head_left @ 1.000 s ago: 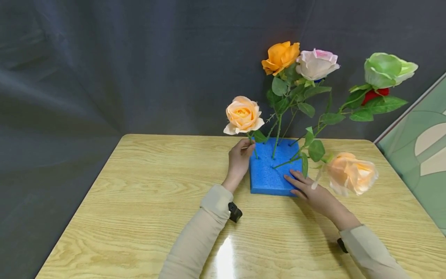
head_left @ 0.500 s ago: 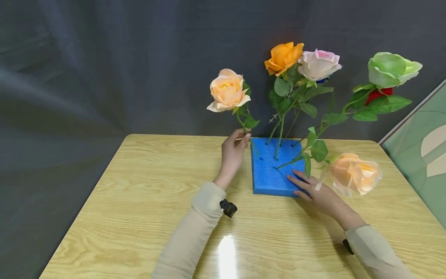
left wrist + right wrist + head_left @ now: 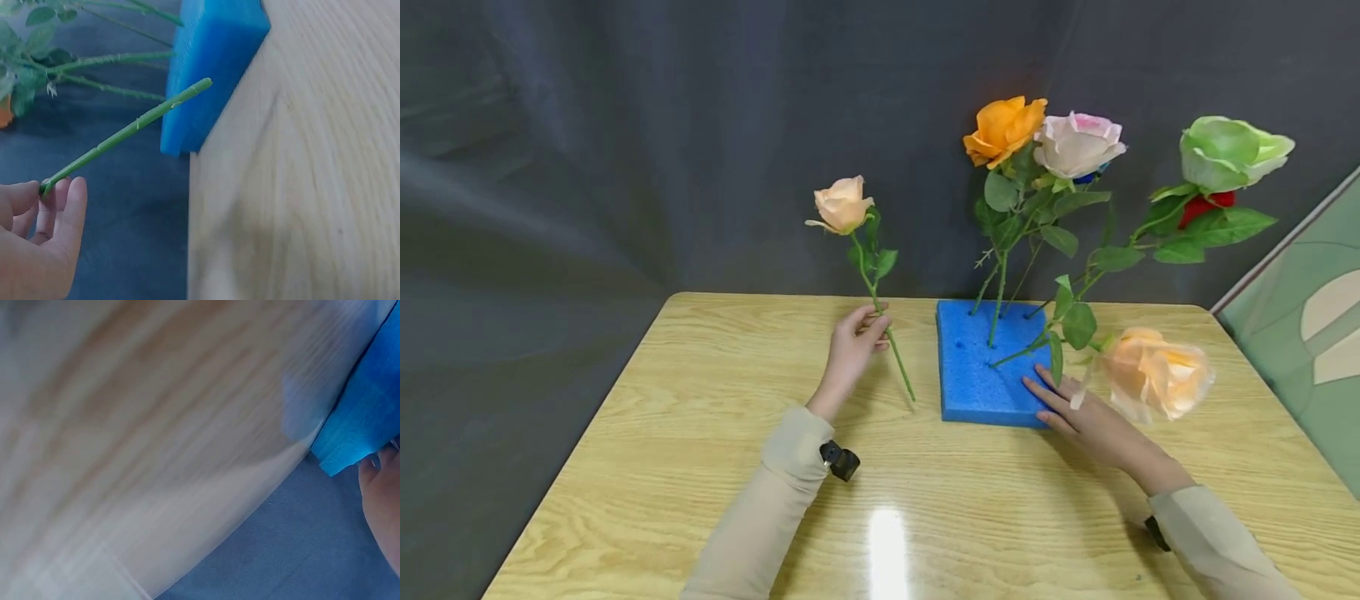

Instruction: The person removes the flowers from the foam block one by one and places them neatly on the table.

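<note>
Between thumb and fingers my left hand (image 3: 852, 346) pinches the green stem of a peach rose (image 3: 841, 205), left of the blue foam block (image 3: 970, 392). In the left wrist view the stem's cut end (image 3: 203, 86) points free, away from the hand. My right hand (image 3: 1093, 421) rests with fingers spread on the block's front right corner. Stuck in the block are an orange rose (image 3: 1003, 132), a pale pink rose (image 3: 1078, 143), a green rose (image 3: 1232, 154) and a second peach rose (image 3: 1153, 371) leaning low over the right hand. A hole (image 3: 959, 345) shows in the block's left side.
Behind the green rose a red flower (image 3: 1206, 207) is partly hidden; a bit of blue flower (image 3: 1090, 177) shows under the pink one. The wooden table (image 3: 700, 433) ends at a dark curtain (image 3: 737, 150). A green patterned panel (image 3: 1311, 317) stands at the right.
My left hand has drawn the peach rose's stem out of the foam block and carried it left, the stem now tilted above the table. The right hand has stayed on the block.
</note>
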Demonstrator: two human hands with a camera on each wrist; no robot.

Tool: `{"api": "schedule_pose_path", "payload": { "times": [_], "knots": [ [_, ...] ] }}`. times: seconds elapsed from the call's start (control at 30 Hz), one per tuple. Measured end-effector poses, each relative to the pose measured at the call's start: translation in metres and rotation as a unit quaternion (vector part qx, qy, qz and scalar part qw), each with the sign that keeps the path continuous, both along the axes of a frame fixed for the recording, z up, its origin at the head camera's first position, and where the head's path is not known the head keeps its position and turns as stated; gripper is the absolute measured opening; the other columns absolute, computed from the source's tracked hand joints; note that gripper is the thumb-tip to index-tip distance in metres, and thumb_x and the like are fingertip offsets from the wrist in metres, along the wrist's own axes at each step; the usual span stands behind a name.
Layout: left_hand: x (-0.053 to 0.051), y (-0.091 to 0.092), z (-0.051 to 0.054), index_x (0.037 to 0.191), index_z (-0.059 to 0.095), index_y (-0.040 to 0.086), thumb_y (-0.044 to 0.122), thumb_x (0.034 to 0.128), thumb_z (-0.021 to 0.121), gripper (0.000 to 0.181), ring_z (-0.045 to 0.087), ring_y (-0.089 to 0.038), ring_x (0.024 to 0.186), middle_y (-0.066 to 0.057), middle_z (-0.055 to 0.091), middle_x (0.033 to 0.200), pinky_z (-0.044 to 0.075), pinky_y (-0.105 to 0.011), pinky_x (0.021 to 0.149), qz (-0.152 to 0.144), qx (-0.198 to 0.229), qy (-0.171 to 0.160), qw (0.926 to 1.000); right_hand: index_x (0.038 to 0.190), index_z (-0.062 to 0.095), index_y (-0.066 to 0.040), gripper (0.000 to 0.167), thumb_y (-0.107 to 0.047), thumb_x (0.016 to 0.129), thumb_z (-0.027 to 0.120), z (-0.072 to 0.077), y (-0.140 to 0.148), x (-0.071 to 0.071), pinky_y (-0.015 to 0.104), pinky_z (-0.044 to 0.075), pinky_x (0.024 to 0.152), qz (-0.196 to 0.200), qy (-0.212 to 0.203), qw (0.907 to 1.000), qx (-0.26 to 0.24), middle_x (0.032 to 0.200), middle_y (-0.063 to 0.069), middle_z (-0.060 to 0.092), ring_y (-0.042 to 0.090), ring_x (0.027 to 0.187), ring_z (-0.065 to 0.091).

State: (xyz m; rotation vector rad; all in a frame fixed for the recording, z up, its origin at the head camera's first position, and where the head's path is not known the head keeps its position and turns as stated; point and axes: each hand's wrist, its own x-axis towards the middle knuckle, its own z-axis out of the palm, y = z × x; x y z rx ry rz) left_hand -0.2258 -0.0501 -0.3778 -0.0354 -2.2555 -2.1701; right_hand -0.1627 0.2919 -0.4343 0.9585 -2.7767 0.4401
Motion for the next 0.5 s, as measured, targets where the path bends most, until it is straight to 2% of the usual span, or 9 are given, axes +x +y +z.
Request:
{"api": "schedule_pose_path", "payload": {
  "times": [0.2,0.27,0.37,0.5],
  "knots": [
    [0.0,-0.023,-0.008,0.132,0.056,0.008,0.015,0.0991,0.052,0.034,0.054,-0.007,0.079,-0.01,0.059,0.109,0.057,-0.038,0.089,0.008,0.001,-0.048,0.9988,0.148,0.037,-0.022,0.055,-0.022,0.096,0.056,-0.003,0.0,-0.001,0.062,0.041,0.094,0.0,-0.014,0.9999,-0.009,0.147,0.026,0.039,0.054,0.125,0.042],
    [0.0,-0.03,-0.01,0.134,0.055,0.01,0.016,0.0997,0.051,0.035,0.052,-0.007,0.08,-0.01,0.058,0.109,0.057,-0.038,0.089,0.009,-0.009,-0.059,0.9982,0.148,0.037,-0.021,0.055,-0.022,0.096,0.056,-0.002,0.0,-0.001,0.063,0.04,0.094,-0.003,-0.021,0.9997,-0.01,0.148,0.026,0.038,0.054,0.125,0.041],
    [0.001,-0.043,-0.013,0.136,0.053,0.011,0.018,0.1005,0.049,0.037,0.053,-0.008,0.083,-0.015,0.057,0.116,0.057,-0.032,0.086,0.009,-0.031,-0.067,0.9972,0.148,0.038,-0.019,0.055,-0.021,0.096,0.056,-0.001,0.001,0.0,0.064,0.041,0.094,-0.004,-0.024,0.9997,-0.009,0.147,0.027,0.038,0.054,0.125,0.041],
    [0.006,-0.065,-0.016,0.139,0.05,0.008,0.02,0.1002,0.05,0.04,0.057,-0.017,0.095,-0.02,0.056,0.127,0.057,-0.024,0.083,0.017,-0.043,-0.081,0.9956,0.148,0.037,-0.018,0.054,-0.021,0.097,0.054,0.001,0.0,0.001,0.064,0.04,0.095,-0.007,-0.036,0.9993,-0.005,0.147,0.028,0.037,0.055,0.126,0.04]
  ]
}}
